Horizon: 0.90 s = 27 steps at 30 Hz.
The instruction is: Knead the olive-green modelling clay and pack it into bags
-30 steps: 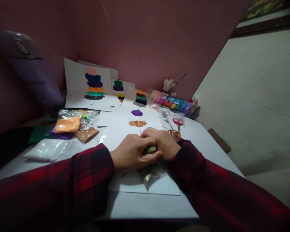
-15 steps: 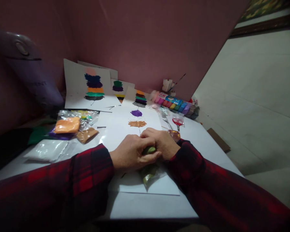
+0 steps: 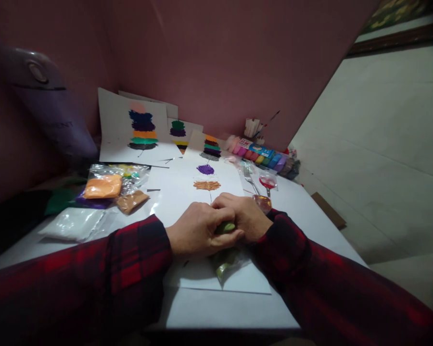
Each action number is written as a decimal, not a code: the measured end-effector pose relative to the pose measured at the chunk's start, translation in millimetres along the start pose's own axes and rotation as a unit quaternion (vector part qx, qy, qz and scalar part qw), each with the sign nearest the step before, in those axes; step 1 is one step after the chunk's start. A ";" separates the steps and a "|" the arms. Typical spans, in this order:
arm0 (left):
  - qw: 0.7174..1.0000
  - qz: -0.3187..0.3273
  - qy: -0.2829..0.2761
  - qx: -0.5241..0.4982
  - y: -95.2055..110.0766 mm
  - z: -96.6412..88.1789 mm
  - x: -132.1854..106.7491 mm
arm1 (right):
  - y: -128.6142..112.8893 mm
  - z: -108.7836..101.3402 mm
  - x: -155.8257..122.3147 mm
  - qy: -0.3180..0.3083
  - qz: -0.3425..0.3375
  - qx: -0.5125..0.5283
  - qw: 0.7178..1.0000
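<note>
My left hand [image 3: 197, 233] and my right hand [image 3: 247, 216] meet over a white sheet [image 3: 187, 192] at the table's front. Both are closed around a lump of olive-green clay [image 3: 225, 227] that shows between the fingers. A clear plastic bag with more green clay [image 3: 226, 263] hangs just below the hands onto the sheet. Beyond the hands, the sheet bears an orange textured patch [image 3: 206, 185] and a purple patch [image 3: 205, 169]. Red plaid sleeves cover both forearms.
Clay packets in orange [image 3: 103, 186], brown and white [image 3: 72, 224] lie at the left. A fork [image 3: 250, 179], red scissors [image 3: 267, 183] and a row of coloured clay tubs [image 3: 265, 156] sit at the right. Finished sheets [image 3: 139, 127] lean on the pink wall.
The hands stay pressed together on the green clay, with only small finger shifts. The view has drifted slightly.
</note>
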<state>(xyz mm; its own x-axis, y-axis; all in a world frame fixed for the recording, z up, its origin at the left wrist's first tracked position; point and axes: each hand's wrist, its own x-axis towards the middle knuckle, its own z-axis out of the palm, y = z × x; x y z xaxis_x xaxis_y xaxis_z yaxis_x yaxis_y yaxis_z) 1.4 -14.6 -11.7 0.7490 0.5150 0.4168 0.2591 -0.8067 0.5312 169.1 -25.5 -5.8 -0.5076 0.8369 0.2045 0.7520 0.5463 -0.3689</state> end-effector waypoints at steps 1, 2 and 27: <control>1.000 -0.002 -0.001 0.001 0.2 0.0 0.0 | -0.4 -0.1 0.1 0.000 0.004 -0.002 1.000; 1.000 -0.004 -0.002 0.004 0.4 0.0 0.1 | -0.8 -0.1 0.3 0.000 0.007 -0.004 1.000; 1.000 -0.003 0.000 0.010 1.1 0.2 -0.2 | -1.4 -0.9 1.1 -0.005 0.005 0.005 1.000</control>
<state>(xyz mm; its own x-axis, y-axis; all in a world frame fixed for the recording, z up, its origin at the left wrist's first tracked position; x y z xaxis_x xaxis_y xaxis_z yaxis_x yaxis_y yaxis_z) 1.7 -15.6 -11.4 0.7481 0.5189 0.4137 0.2755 -0.8099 0.5179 167.9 -25.3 -4.3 -0.5044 0.8418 0.1923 0.7528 0.5378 -0.3797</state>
